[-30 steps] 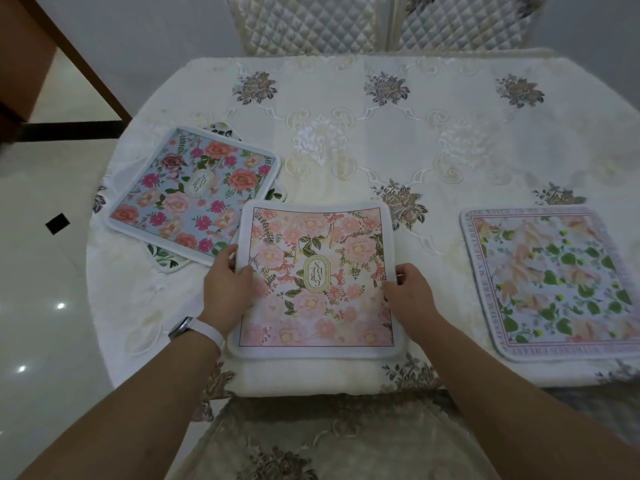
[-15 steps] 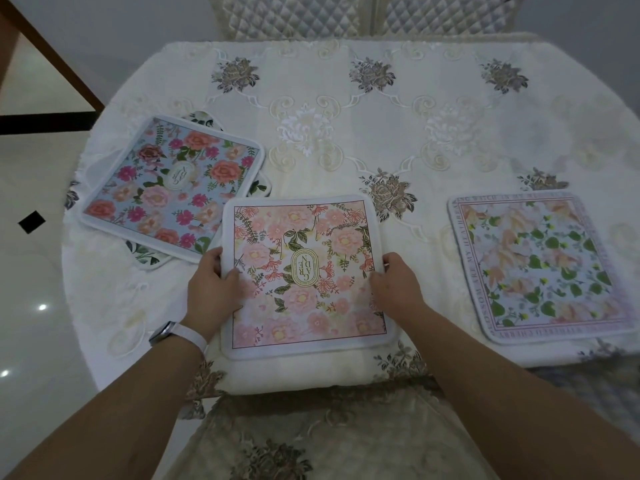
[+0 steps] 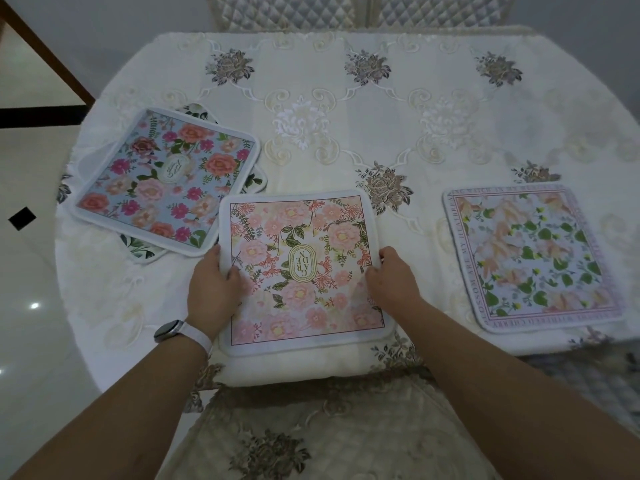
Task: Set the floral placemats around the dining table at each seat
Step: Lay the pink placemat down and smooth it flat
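A pink floral placemat [image 3: 304, 265] lies flat at the near edge of the round table [image 3: 346, 133]. My left hand [image 3: 213, 289] grips its left edge, thumb on top. My right hand [image 3: 391, 280] grips its right edge the same way. To the left, a blue placemat with pink and orange roses [image 3: 166, 183] tops a small pile; a white mat with green leaves [image 3: 142, 249] peeks out beneath it. At the right lies a pale placemat with green leaves and a lettered border [image 3: 530, 258].
The table wears a cream embroidered cloth. A chair with a brocade seat [image 3: 311, 431] stands right below me. Two quilted chair backs [image 3: 363, 12] rise at the far side. Glossy tiled floor [image 3: 31, 306] lies to the left.
Both hands have kept hold of the pink placemat's sides; it has shifted only slightly on the table while my view moved a little.
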Demonstrator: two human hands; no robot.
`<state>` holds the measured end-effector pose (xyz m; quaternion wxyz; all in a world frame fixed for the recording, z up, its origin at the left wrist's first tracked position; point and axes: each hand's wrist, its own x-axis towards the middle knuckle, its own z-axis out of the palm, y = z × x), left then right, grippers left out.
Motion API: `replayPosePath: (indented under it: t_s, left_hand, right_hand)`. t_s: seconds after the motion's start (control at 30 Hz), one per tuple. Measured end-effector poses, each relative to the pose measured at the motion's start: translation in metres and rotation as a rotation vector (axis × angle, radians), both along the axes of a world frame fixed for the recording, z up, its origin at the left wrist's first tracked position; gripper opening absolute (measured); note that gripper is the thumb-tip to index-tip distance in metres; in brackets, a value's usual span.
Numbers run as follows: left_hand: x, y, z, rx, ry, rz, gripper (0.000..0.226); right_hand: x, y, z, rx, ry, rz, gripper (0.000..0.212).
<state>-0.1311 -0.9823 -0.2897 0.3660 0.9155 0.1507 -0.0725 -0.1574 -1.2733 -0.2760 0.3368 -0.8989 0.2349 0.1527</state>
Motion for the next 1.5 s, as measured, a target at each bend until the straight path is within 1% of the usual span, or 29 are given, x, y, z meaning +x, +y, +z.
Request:
replayPosePath:
  t_s: [0.1,0.13,0.2,0.27,0.33,0.4,0.43,0.53,0.6,0.67,0.77,0.83,0.93,1.0,1.13,1.33,1.5]
  left_hand:
    - [0.002,0.0,0.002,0.033,-0.005,-0.022,0.042]
    - [0.002,-0.001,0.003,0.066,0.002,-0.021,0.042]
    - [0.0,-0.003,0.003,0.195,-0.009,-0.022,0.05]
    - [-0.004,-0.012,0.006,0.314,-0.049,-0.048,0.051]
    - [-0.009,-0.026,0.008,0.392,-0.123,-0.196,0.045]
    - [-0.012,-0.041,0.006,0.4,-0.195,-0.415,0.04]
    - [-0.012,-0.05,0.003,0.388,-0.198,-0.526,0.044]
    - [-0.009,-0.078,-0.001,0.356,-0.121,-0.778,0.06]
    - [-0.007,-0.093,-0.001,0.387,-0.052,-0.851,0.065]
    - [-0.003,-0.098,-0.002,0.434,-0.04,-0.819,0.07]
    - [0.004,-0.085,-0.001,0.507,-0.003,-0.579,0.083]
    - [0.005,-0.072,-0.001,0.535,0.068,-0.429,0.095]
    - [0.006,-0.063,0.0,0.515,0.13,-0.313,0.102]
    - [0.005,-0.062,0.002,0.491,0.135,-0.294,0.101]
    - [0.004,-0.063,0.0,0.496,0.088,-0.278,0.096]
    - [0.001,-0.067,-0.001,0.507,0.074,-0.291,0.094]
    - [-0.003,-0.064,-0.006,0.506,0.061,-0.33,0.096]
  right_hand:
    - [0.001,-0.002,-0.001,-0.059,0.023,0.063,0.018]
    - [0.001,-0.003,0.0,-0.07,0.034,0.077,0.02]
    - [-0.001,-0.005,0.002,-0.079,0.052,0.095,0.026]
    - [-0.008,-0.007,0.003,-0.1,0.051,0.118,0.034]
    - [-0.021,-0.007,0.004,-0.138,0.027,0.152,0.042]
    - [-0.036,-0.007,0.005,-0.192,-0.013,0.23,0.05]
    - [-0.042,-0.008,0.006,-0.214,-0.027,0.281,0.054]
    - [-0.058,-0.008,0.009,-0.238,-0.006,0.435,0.067]
    - [-0.067,-0.008,0.007,-0.254,0.03,0.537,0.077]
    - [-0.076,-0.008,0.003,-0.26,0.045,0.6,0.083]
    - [-0.085,-0.007,-0.002,-0.261,0.052,0.635,0.088]
    - [-0.087,-0.007,-0.003,-0.258,0.045,0.628,0.088]
    - [-0.087,-0.004,-0.003,-0.245,-0.005,0.595,0.083]
    - [-0.087,-0.003,-0.003,-0.249,-0.032,0.589,0.08]
    - [-0.088,-0.003,-0.004,-0.227,-0.056,0.587,0.076]
    - [-0.088,-0.009,-0.008,-0.243,-0.117,0.599,0.078]
    - [-0.088,-0.011,-0.007,-0.262,-0.11,0.596,0.078]
